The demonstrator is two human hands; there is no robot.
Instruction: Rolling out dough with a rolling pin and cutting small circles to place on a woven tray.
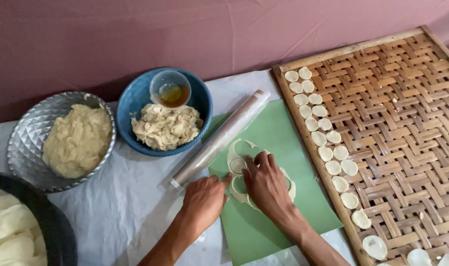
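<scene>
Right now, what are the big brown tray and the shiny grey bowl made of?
The tray looks like woven bamboo or cane strips: tan, matte, criss-crossed, with a wooden-looking frame. The grey bowl seems to be metal, probably aluminium: silvery, with shiny pressed facets around the rim. It holds pale dough.

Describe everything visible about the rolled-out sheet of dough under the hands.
The pale cream rolled-out sheet of dough lies flat on the green plastic mat, just right of the clear plastic-wrapped rolling pin. It looks thin, soft and smooth. Several round holes have been cut out of it, leaving narrow curved strips between them. The right hand presses down on its middle, hiding much of it; the left hand touches its left edge with its fingertips.
</scene>
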